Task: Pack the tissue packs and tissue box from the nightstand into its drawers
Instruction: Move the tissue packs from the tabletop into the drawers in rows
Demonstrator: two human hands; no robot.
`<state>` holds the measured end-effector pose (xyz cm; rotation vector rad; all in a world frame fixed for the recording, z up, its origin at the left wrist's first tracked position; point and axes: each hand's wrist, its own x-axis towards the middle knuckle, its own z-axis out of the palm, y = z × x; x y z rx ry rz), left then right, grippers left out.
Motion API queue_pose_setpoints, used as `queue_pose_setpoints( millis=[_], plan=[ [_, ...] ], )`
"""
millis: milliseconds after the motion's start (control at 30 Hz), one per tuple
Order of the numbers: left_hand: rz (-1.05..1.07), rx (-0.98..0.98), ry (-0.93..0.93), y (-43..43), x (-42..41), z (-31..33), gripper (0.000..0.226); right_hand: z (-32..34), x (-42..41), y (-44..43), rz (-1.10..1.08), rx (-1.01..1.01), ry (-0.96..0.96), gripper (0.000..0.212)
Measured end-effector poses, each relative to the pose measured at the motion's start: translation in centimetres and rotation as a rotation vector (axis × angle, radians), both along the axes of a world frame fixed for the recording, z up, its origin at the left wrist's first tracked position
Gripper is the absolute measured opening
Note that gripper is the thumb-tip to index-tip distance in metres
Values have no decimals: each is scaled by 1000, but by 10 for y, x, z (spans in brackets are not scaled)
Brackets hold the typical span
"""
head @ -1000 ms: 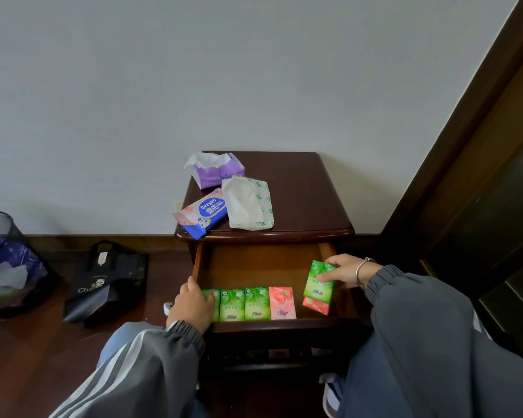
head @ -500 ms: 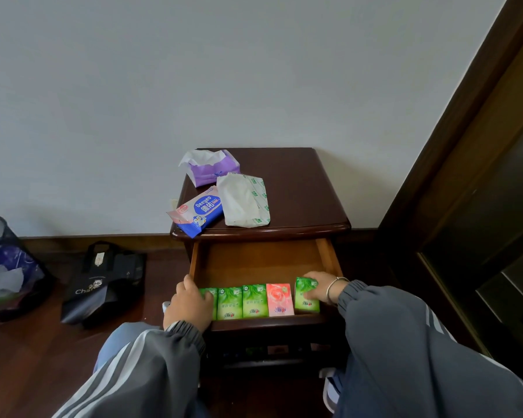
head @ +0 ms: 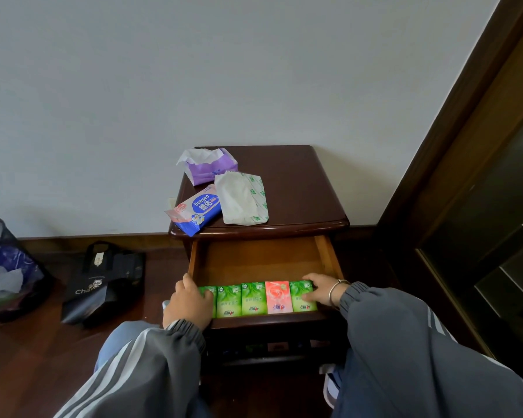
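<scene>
Top wooden drawer (head: 263,260) is pulled out with five small tissue packs (head: 255,298) lined along its front. Left hand (head: 189,303) rests on the leftmost green pack, right hand (head: 317,289) lies flat on the rightmost. Purple tissue box (head: 209,167) sits on the dark nightstand surface (head: 302,188).

Counted against the open drawer (head: 263,260): inside it, four green pocket packs (head: 253,298) and one pink pack (head: 278,298); above it on the nightstand (head: 299,188), three larger tissue packs (head: 242,198); at its front corners, two hands (head: 189,306).
</scene>
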<state>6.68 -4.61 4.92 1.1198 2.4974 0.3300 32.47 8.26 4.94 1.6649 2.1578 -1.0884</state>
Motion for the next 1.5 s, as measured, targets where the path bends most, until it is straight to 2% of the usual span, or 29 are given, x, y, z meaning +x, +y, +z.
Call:
queue_pose_setpoints(
  millis=[300,400,533,667,800,967,1100,1233,1400,1500],
  plan=[
    [-9,-16,-21,-2,-1,4,62,-3,-2,-8,-29,19,-13,66],
    [-17,-27,-52,0,-5,0,63,1,1,-10,3,91,-16,66],
    [41,53,-111,8,-14,2,59,18,0,-4,-8,407,123,40],
    [88,356,22,30,-27,32,48,47,-8,22,-34,790,276,30],
    [-43,482,216,68,-44,60,44,63,-42,48,85,844,267,43],
    [-108,419,225,116,-66,74,48,52,-110,49,293,795,88,71],
    [-20,166,97,141,-77,77,54,32,-140,45,254,684,31,73],
    [-20,101,20,147,-87,81,63,26,-131,45,242,867,58,48],
    [-4,83,-434,144,-79,85,48,43,-109,47,23,954,217,30],
    [96,146,-715,138,-66,81,31,59,-113,40,24,982,327,27]
  ],
)
